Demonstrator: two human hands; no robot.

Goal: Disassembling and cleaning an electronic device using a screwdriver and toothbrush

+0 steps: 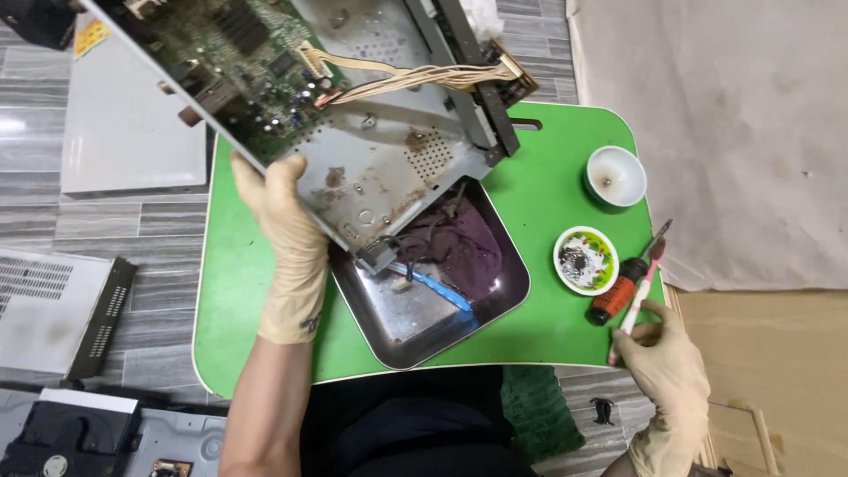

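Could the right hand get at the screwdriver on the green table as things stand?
Probably yes: the right hand holds a toothbrush lying beside the screwdriver, and nothing stands between them.

The grey metal chassis with its green circuit board (353,115) runs off the top edge and hides part of the steel tray (415,340); the gloved right hand (664,371) is cut off below.

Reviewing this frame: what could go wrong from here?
The left hand alone props the metal chassis, tilted over the steel tray; it might slip into the tray. Its loose wire bundle could snag. The right hand touches the pink toothbrush at the green table's edge, beside a screwdriver and small dish; a nudge might push them off.
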